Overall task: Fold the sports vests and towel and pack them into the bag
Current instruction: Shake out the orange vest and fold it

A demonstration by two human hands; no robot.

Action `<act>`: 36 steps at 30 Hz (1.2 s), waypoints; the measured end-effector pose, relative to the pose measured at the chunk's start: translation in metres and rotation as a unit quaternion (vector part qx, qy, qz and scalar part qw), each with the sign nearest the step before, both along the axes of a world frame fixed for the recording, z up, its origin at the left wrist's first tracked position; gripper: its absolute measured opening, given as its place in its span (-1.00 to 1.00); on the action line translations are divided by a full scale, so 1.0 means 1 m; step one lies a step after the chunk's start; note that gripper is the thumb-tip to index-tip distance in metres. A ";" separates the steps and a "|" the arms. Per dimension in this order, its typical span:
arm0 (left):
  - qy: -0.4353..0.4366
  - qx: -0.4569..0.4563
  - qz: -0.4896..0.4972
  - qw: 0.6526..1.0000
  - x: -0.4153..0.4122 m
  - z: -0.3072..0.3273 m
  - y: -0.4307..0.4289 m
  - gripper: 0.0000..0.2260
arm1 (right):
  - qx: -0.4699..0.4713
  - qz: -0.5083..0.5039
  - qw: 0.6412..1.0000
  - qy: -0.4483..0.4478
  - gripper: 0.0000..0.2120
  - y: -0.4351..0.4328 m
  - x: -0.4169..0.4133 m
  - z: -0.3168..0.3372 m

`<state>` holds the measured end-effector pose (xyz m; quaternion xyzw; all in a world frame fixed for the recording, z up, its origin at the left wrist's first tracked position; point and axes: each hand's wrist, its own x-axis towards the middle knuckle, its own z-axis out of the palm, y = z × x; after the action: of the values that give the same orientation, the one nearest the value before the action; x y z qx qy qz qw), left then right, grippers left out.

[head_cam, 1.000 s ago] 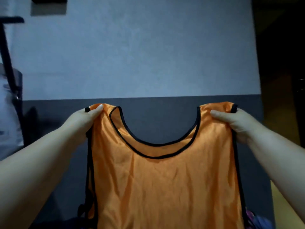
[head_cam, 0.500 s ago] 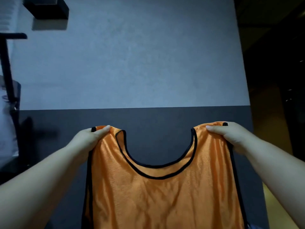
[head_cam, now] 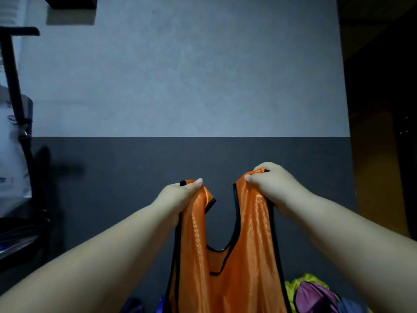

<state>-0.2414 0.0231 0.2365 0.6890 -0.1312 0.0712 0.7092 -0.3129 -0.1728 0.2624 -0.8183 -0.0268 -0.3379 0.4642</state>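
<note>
In the head view, the only view given, an orange vest (head_cam: pixel 225 279) with black edging is held up in the air in front of a wall (head_cam: pixel 180 75) that is pale above and dark grey below. The left hand (head_cam: pixel 180 195) is closed around the left shoulder strap, with the thumb pressed over the top of the cloth. The right hand (head_cam: pixel 270 184) is clenched in the same way on the right shoulder strap and is kept a little higher. The two straps are held near each other but apart, with a narrow gap between them, so the neckline is drawn into a deep, narrow shape and the body of the vest hangs down in long folds. This grip is judged to serve a lengthwise fold: when the vest is held by both shoulders, the cloth is pulled straight by its own weight and the two halves can be laid together. The fold is not yet closed. At the bottom edge, just right of the vest, a heap of green and purple cloth (head_cam: pixel 311 292) is seen, and a bit of blue cloth (head_cam: pixel 133 307) at the left; it cannot be told whether these are vests or the towel. No bag is seen. At the far left a black frame (head_cam: pixel 13 86) is seen.
</note>
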 end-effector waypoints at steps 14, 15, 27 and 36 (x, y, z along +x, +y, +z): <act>-0.007 0.003 -0.091 0.996 -0.010 -0.002 -0.022 -0.70 | 0.078 0.169 0.982 0.046 -0.88 0.041 -0.005 -0.004; -0.010 0.006 -0.095 0.995 -0.012 -0.002 -0.022 -0.70 | 0.088 0.209 0.972 0.059 -0.86 0.040 -0.006 -0.003; -0.014 0.018 -0.149 0.989 -0.027 0.005 -0.007 -0.60 | -0.307 0.027 0.950 -0.045 -0.88 0.031 -0.012 0.010; -0.053 0.045 -0.214 0.974 -0.024 0.000 0.003 -0.28 | -0.336 -0.002 0.937 -0.093 -0.68 0.038 0.002 0.002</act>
<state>-0.2652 0.0259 0.2367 0.6715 -0.3162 -0.0518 0.6681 -0.3106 -0.1352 0.2646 -0.8915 -0.1802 -0.3849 0.1567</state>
